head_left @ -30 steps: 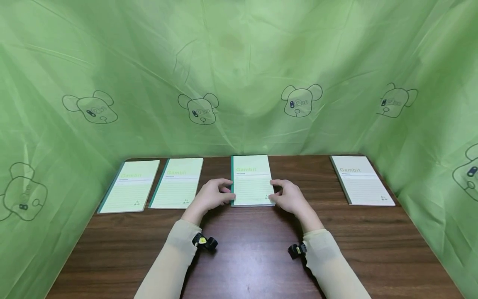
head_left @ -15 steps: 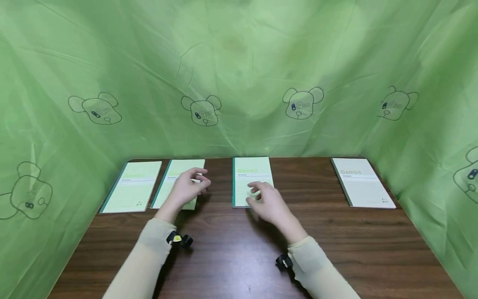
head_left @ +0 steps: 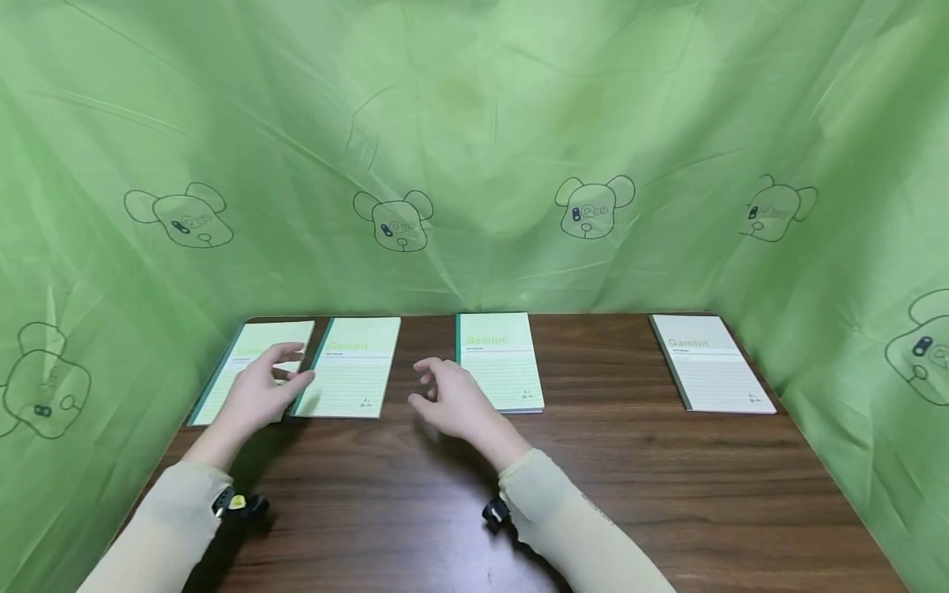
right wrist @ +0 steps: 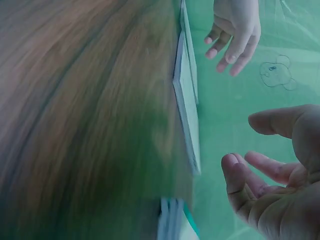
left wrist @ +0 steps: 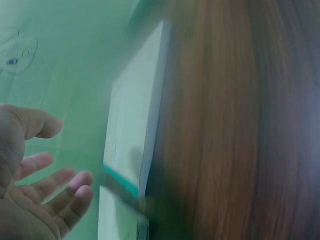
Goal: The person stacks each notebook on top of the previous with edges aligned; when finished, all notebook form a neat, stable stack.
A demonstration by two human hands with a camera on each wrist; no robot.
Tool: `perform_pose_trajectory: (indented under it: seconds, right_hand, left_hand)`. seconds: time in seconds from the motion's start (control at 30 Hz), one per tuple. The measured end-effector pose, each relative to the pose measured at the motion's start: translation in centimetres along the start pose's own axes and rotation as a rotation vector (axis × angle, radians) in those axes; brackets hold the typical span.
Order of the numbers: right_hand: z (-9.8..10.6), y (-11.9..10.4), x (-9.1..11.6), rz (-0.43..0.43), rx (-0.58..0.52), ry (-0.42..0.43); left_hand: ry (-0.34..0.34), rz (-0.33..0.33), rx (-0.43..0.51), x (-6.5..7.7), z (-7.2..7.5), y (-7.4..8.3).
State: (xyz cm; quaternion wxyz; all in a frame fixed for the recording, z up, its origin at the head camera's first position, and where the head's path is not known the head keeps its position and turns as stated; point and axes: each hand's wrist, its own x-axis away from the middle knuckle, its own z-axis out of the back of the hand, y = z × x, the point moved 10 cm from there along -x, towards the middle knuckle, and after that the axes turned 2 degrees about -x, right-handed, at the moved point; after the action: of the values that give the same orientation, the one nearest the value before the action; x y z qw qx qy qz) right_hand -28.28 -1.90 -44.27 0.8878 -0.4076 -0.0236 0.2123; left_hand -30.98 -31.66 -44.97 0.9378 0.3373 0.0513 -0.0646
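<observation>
Over the leftmost notebook (head_left: pixel 222 391) hovers my left hand (head_left: pixel 259 391), its fingers loosely bent with nothing between them. That notebook is partly hidden by the hand. Just right of it lies a second green-spined notebook (head_left: pixel 352 371), close to the left thumb. My right hand (head_left: pixel 455 399) is above the table, in the gap between this second notebook and the middle notebook (head_left: pixel 500 362). Its fingers are relaxed and hold nothing, as the right wrist view also shows. The middle notebook looks thicker at its edge, like a small stack.
A notebook with a dark grey spine (head_left: pixel 708 362) lies at the far right of the brown wooden table (head_left: pixel 630 461). Green cloth (head_left: pixel 489 148) with printed bear heads rises behind the table and along both sides.
Both hands have let go of the middle notebook and moved left, the left one across to the leftmost notebook. The notebooks stay where they were on the table.
</observation>
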Motion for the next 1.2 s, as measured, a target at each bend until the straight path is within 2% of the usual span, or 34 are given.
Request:
perform_pose_trajectory:
  seconds: [0.2,0.4,0.6,0.77,1.03,1.2]
  right_hand:
    - [-2.1,0.6,-1.2,-0.076,0.006,0.004]
    - [-4.4,1.9,-2.0,-0.17,-0.122,-0.002]
    - [-5.2,2.6,-2.7,-0.188,-0.22,0.036]
    - [-6.1,2.6,-3.3,-0.188,-0.181,-0.003]
    - [-6.8,2.7,-3.4,-0.209,-0.151,-0.026]
    - [-7.0,2.6,-3.5,-0.199,-0.139,-0.027]
  left_hand:
    - [-0.017,0.022,-0.045,0.4,0.3,-1.1]
    - [-0.082,0.078,-0.065,0.3,-0.8,-2.1]
    - [-0.142,0.113,-0.1,0.3,-1.7,-2.9]
    - [-0.148,0.114,-0.13,0.3,-1.9,-2.8]
    - [-0.162,0.04,-0.128,-0.3,-3.0,-1.6]
    - [-0.163,0.062,-0.112,-0.4,-3.6,-1.7]
